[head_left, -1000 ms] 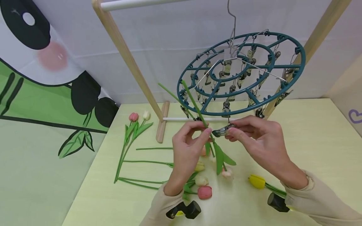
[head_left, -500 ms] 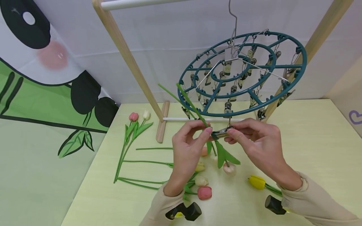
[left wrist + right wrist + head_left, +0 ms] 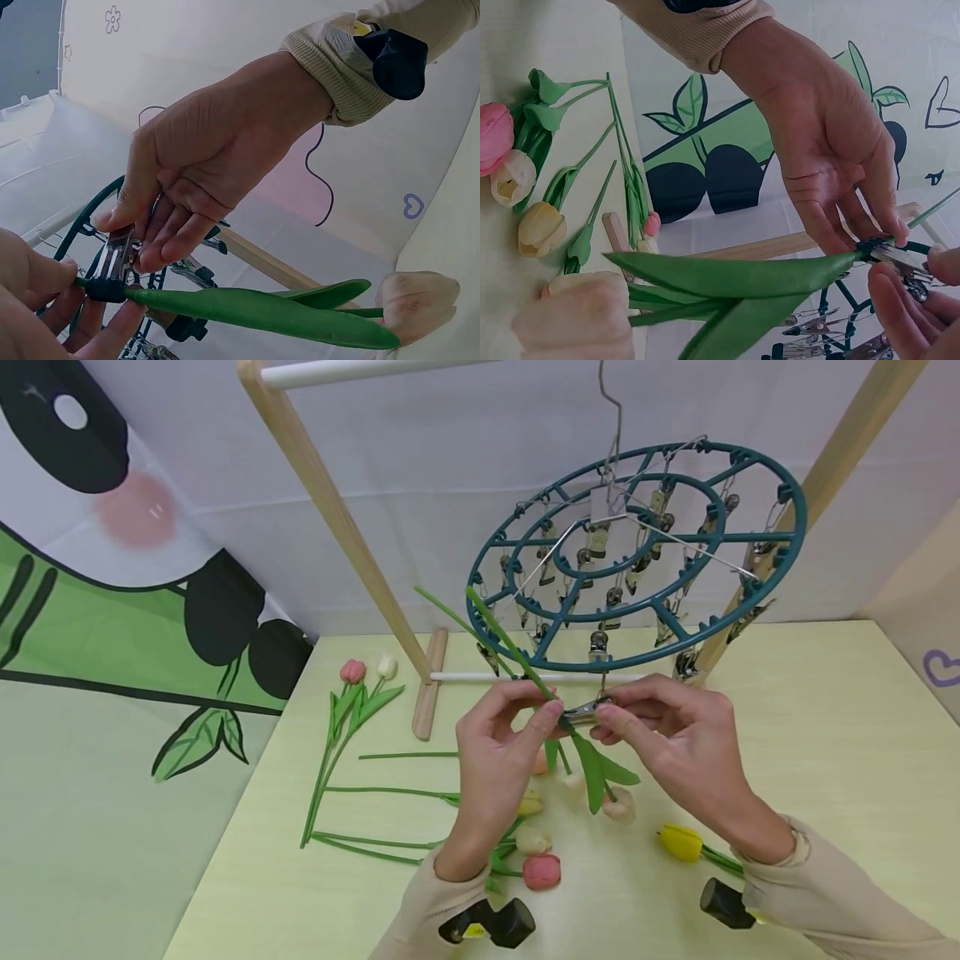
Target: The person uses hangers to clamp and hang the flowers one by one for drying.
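Note:
My left hand (image 3: 498,760) pinches the green stem of a pale pink artificial tulip (image 3: 618,806), whose bloom hangs downward. With thumb and fingers my right hand (image 3: 682,752) grips a metal clip (image 3: 581,713) hanging from the round green drying rack (image 3: 637,652). In the left wrist view the clip's dark tip (image 3: 105,289) is around the stem, close to the left fingertips. Leaves (image 3: 735,277) spread below the clip in the right wrist view. Behind the left hand another stem (image 3: 457,614) slants up by the rack's rim; a cream bloom (image 3: 572,779) shows below, partly hidden.
A wooden frame (image 3: 337,518) with white bars surrounds the rack, which carries several other clips. On the table (image 3: 247,877) lie several tulips: a pink one (image 3: 542,872), a yellow one (image 3: 681,842) at right, and a pink and white pair (image 3: 352,672) at back left.
My right hand has moved slightly left and down, bringing the clip onto the stem beside the left fingers. The tulip's bloom has swung a little right; the left hand stays nearly still.

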`<state>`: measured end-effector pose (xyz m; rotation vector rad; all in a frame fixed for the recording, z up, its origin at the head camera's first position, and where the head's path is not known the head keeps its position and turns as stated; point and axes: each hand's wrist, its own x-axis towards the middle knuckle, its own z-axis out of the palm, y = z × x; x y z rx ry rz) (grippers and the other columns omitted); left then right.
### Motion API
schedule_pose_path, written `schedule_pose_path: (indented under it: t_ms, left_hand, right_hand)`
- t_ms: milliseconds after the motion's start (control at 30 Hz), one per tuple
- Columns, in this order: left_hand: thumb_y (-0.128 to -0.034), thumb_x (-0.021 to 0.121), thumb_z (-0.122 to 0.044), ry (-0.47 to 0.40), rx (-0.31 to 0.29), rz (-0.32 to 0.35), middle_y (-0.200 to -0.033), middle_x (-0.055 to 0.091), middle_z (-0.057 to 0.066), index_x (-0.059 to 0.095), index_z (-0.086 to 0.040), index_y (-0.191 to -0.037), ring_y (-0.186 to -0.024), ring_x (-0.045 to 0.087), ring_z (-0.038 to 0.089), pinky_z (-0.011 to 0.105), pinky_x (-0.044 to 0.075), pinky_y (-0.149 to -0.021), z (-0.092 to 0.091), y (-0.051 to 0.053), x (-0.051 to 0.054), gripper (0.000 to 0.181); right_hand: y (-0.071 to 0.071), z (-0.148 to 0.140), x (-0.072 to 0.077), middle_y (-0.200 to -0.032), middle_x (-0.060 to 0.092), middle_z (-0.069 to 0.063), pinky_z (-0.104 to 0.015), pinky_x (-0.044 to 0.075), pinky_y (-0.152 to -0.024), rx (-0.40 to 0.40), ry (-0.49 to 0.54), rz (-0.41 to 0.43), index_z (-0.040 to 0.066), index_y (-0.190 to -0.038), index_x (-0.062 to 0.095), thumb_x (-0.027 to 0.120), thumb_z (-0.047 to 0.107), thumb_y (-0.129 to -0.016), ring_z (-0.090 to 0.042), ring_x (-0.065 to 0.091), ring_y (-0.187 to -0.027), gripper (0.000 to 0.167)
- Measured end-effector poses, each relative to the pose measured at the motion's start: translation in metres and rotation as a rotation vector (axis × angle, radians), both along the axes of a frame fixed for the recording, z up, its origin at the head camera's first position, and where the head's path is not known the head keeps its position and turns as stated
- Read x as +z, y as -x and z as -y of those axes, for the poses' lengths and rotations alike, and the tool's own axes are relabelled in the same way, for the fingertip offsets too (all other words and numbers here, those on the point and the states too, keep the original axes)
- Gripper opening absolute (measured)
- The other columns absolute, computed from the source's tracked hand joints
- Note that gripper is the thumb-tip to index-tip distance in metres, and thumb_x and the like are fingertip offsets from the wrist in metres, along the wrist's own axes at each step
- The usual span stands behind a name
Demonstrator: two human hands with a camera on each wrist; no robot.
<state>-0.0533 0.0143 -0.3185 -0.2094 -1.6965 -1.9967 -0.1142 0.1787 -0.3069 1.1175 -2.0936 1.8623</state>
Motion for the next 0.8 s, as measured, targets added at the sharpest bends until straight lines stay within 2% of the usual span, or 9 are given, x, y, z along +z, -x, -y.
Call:
schedule_pose_path:
  t_ms: [133,267,367,500,800]
  left_hand:
    - [-0.0884,0.061,0.003,0.0,0.008,0.003,-0.096,0.057,0.015,0.057,0.01,-0.1,-0.091,0.059,0.023,0.042,0.057,-0.069,0.0,0.0,-0.002,0.014]
    - [-0.0883,0.061,0.003,0.002,0.015,0.008,-0.098,0.057,0.02,0.057,0.011,-0.102,-0.091,0.058,0.023,0.041,0.057,-0.07,0.001,0.001,-0.004,0.016]
    - [-0.0884,0.061,0.002,0.007,0.022,0.01,-0.101,0.056,0.025,0.058,0.011,-0.103,-0.091,0.058,0.024,0.04,0.057,-0.071,0.002,0.0,-0.004,0.018]
    - [-0.0884,0.062,0.001,-0.001,0.03,0.01,-0.103,0.055,0.026,0.058,0.01,-0.103,-0.091,0.058,0.025,0.037,0.057,-0.071,0.006,-0.001,-0.003,0.018]
    - [-0.0889,0.062,-0.001,0.0,0.043,0.011,-0.101,0.058,0.016,0.058,0.011,-0.102,-0.09,0.059,0.024,0.042,0.056,-0.074,0.013,-0.004,-0.003,0.019]
  right_hand:
    - [0.0,-0.003,0.0,-0.084,0.07,-0.009,-0.025,0.056,-0.061,0.002,-0.073,0.045,-0.002,-0.096,0.067,0.067,-0.006,-0.083,-0.014,0.067,-0.063,0.014]
    - [0.0,-0.005,-0.002,-0.085,0.069,-0.002,-0.023,0.055,-0.059,-0.032,-0.174,0.061,0.003,-0.102,0.067,0.069,0.001,-0.084,-0.012,0.065,-0.064,0.019]
    - [-0.001,-0.007,-0.002,-0.088,0.068,0.002,-0.021,0.054,-0.061,-0.061,-0.244,0.028,0.005,-0.108,0.067,0.071,0.004,-0.082,-0.01,0.064,-0.068,0.026]
    - [-0.003,-0.01,0.0,-0.092,0.067,0.006,-0.021,0.054,-0.062,-0.084,-0.316,-0.047,0.007,-0.113,0.066,0.073,0.008,-0.082,-0.006,0.063,-0.075,0.031]
    - [-0.009,-0.018,0.004,-0.094,0.067,0.006,-0.021,0.053,-0.06,-0.102,-0.381,-0.112,0.01,-0.106,0.067,0.073,0.01,-0.082,-0.004,0.06,-0.078,0.025]
